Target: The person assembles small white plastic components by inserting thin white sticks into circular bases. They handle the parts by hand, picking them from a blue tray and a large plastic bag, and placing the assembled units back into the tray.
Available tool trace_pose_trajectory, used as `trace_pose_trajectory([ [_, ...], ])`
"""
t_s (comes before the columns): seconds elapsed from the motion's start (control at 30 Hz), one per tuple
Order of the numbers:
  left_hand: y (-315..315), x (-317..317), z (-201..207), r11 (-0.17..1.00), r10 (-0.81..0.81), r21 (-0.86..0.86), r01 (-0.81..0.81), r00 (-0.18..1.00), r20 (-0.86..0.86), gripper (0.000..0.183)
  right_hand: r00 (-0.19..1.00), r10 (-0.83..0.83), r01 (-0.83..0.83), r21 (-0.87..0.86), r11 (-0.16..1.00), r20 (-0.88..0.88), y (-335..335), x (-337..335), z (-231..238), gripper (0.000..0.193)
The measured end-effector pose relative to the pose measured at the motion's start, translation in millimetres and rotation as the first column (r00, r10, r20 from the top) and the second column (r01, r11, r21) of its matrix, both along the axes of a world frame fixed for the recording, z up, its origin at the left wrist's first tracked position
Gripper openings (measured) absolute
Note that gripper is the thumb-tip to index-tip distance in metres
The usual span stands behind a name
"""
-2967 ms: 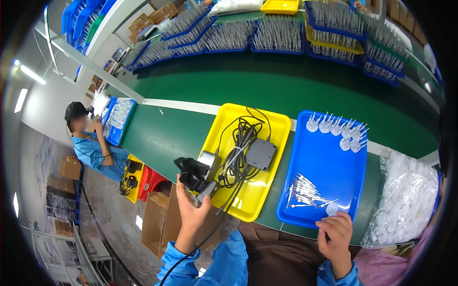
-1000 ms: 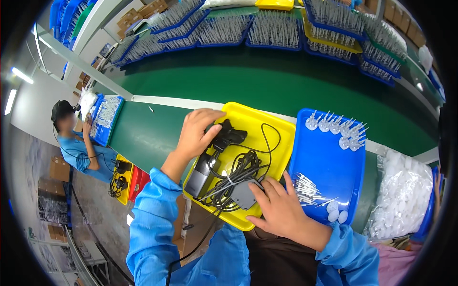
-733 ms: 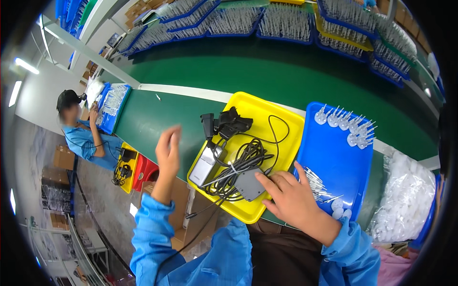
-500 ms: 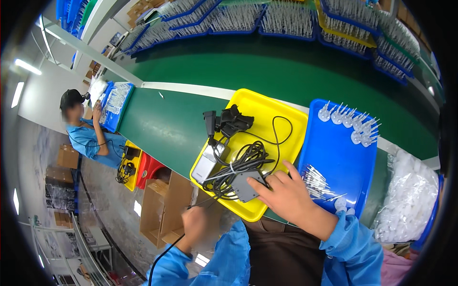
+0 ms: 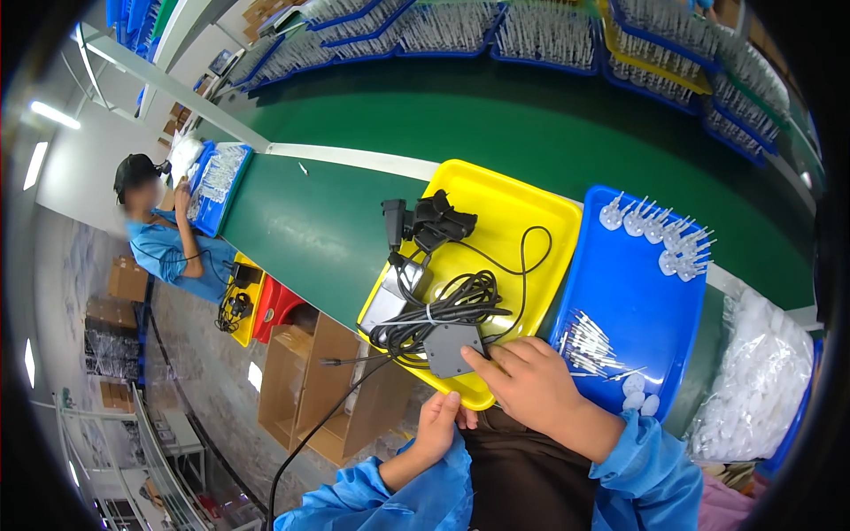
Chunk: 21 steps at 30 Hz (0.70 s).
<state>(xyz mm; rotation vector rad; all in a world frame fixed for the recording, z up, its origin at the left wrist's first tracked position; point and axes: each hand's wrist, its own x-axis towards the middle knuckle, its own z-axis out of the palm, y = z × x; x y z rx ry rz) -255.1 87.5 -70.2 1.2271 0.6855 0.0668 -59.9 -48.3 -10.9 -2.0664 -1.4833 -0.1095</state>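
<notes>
A yellow tray (image 5: 522, 212) lies on the green bench, tilted across my front. In it are a flat grey box (image 5: 452, 348), a tied coil of black cable (image 5: 465, 301), a silver block (image 5: 385, 301) and a black strap mount (image 5: 443, 221). My left hand (image 5: 436, 429) is closed at the tray's near rim, thumb on top, some fingers hidden. Over the tray's near right side, my right hand (image 5: 540, 385) has its thumb on the grey box and its curled fingers beside the box's edge. A loose cable with a plug end (image 5: 332, 361) hangs past the near left rim.
Right of the yellow tray, a blue tray (image 5: 620, 301) holds clear round-based parts and thin white sticks. A bag of white parts (image 5: 753, 380) lies further right. Filled trays (image 5: 544, 40) line the back. A co-worker (image 5: 168, 230) sits left; open cartons (image 5: 310, 380) stand below.
My left hand has let go of the black cable and moved right to the tray's near rim. The cable's plug end now hangs free. My right hand's fingers have drawn in beside the grey box.
</notes>
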Motion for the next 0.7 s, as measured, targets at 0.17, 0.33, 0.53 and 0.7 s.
trace_pose_trajectory([
  [0.17, -11.2, -19.7, -7.3, 0.861, -0.503, 0.139, 0.49, 0.86, 0.083, 0.061, 1.0, 0.013, -0.013, -0.036, 0.999, -0.006, 4.5, 15.0, -4.5, 0.057],
  [0.33, -50.0, 37.6, 38.6, 0.376, -0.899, 0.707, 0.599, 0.422, 0.121, 0.017, 0.998, -0.052, 0.049, -0.11, 0.993, -0.027, -5.0, 15.8, 24.4, 0.049],
  [0.53, -61.4, 102.8, 92.8, 0.162, -0.964, 0.964, 0.211, 0.242, 0.109, 0.02, 0.937, -0.319, 0.312, -0.067, 0.948, -0.143, -110.9, 26.2, 77.1, 0.039],
  [0.7, -55.1, 131.5, 110.6, 0.032, -0.956, 0.988, 0.15, 0.292, -0.014, 0.024, 0.745, -0.665, 0.651, -0.161, 0.742, -0.049, -210.2, 5.3, 74.1, 0.026],
])
